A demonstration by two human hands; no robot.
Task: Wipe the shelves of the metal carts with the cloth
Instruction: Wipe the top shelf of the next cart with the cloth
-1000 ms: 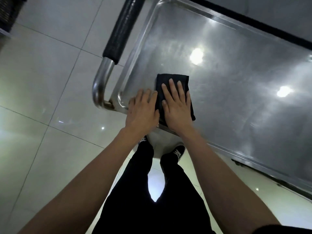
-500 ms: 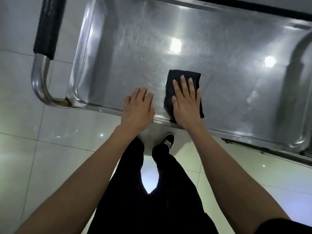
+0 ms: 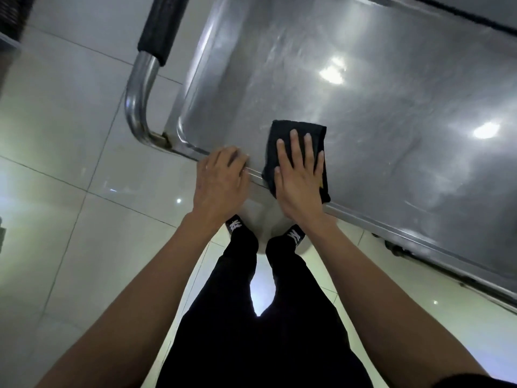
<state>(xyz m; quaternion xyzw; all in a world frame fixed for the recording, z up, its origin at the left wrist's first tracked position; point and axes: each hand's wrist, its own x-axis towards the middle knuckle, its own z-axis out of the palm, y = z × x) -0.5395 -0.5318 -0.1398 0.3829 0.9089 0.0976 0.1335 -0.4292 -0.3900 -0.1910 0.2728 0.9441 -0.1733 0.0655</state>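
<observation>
The metal cart's top shelf is a shiny steel tray that fills the upper right of the head view. A folded black cloth lies on it near the front left corner. My right hand presses flat on the cloth with straight, spread fingers. My left hand sits just left of it on the shelf's front rim, its fingers bent over the edge. The two hands are a small gap apart.
The cart's push handle, a chrome tube with a black grip, curves round the left end of the shelf. Glossy pale floor tiles surround the cart. My legs and shoes stand right against its front edge.
My left hand has slid back from flat on the shelf to the front rim, fingers bending over it. My right hand stays pressed on the cloth. The view has swung to the left.
</observation>
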